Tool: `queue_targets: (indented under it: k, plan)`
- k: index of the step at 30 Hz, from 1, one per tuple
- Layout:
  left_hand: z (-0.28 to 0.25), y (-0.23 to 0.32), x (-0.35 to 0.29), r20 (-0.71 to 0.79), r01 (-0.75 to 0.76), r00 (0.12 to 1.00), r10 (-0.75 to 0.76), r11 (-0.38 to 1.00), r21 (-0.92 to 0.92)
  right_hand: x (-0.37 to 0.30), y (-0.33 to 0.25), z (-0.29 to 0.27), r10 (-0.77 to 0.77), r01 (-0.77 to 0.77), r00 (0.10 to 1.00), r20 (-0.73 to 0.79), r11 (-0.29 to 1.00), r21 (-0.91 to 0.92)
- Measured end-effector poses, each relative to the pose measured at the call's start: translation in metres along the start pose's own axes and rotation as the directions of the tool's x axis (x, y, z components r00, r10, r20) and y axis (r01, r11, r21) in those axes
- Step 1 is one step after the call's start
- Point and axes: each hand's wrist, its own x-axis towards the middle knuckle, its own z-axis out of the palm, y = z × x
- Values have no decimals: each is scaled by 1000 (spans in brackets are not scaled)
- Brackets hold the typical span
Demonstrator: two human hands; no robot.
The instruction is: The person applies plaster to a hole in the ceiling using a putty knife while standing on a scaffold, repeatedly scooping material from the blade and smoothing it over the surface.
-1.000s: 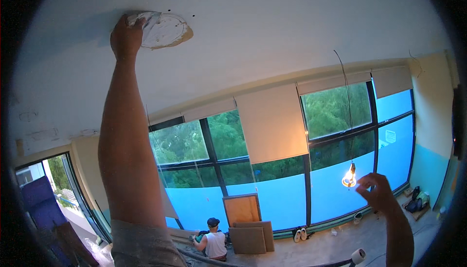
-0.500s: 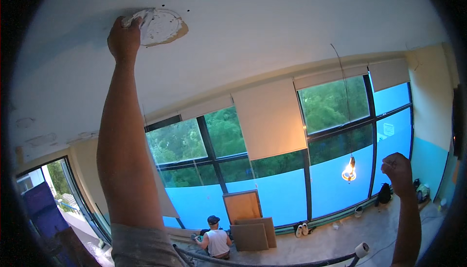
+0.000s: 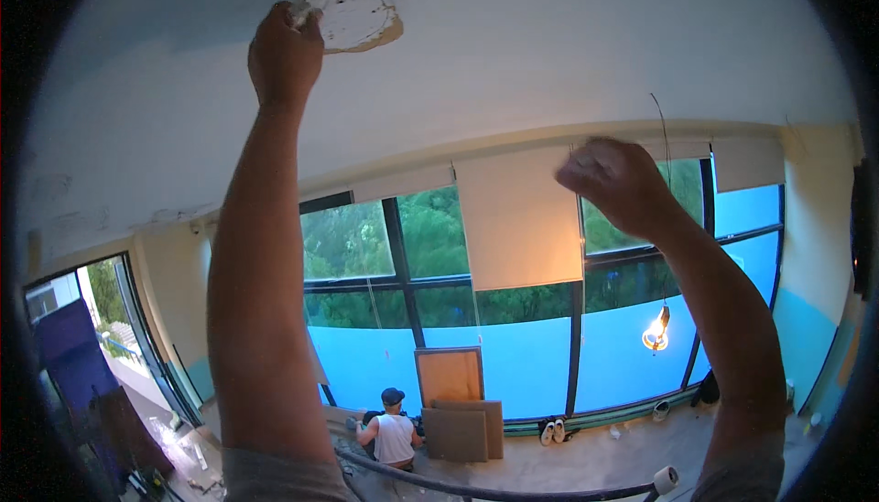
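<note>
Raised to the ceiling, my left hand (image 3: 286, 55) pinches a small whitish piece (image 3: 300, 13), which looks crumpled; its kind is unclear. The hand is at the left edge of a round white patch (image 3: 352, 17) with a rough surface and a tan rim along its lower right. My right hand (image 3: 615, 183) hangs in the air below the ceiling, in front of the blinds and windows. Its fingers are curled closed and slightly smeared by motion. Whatever they might hold is hidden.
A lit bulb (image 3: 656, 330) dangles on a wire at right. Below me runs a dark rail (image 3: 494, 491) with a white-capped end. On the floor, a person (image 3: 394, 436) in a white top sits beside leaning brown boards (image 3: 462, 431). A pair of shoes (image 3: 552, 431) stands nearby.
My right hand has risen from the lower right toward the middle, up to blind height. The view has shifted, so the patch and my left hand appear higher and farther right.
</note>
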Motion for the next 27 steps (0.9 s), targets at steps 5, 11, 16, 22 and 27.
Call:
queue_targets:
  k: [5, 11, 16, 22, 27]
  plan:
    - [-49, 8, -93, 351, 115, 933, -83, 991, -73, 97, -4, 35, -283, 267, 948, -146, 956, -121]
    - [-159, 3, -322, 885, 513, 397, -244, 858, 7, 188, -22, 56, -219, 168, 957, -189, 953, -252]
    - [-336, -19, -574, 944, 477, -55, -326, 822, 312, 242, -62, 66, 145, -71, 948, -282, 964, 255]
    - [-567, -31, -686, 871, 138, -312, -380, 889, 437, 303, -54, 80, 163, -114, 902, -400, 983, 145]
    - [-601, -43, -676, 772, 120, -380, -510, 800, 588, 346, -37, 85, 18, -30, 876, -482, 999, -17]
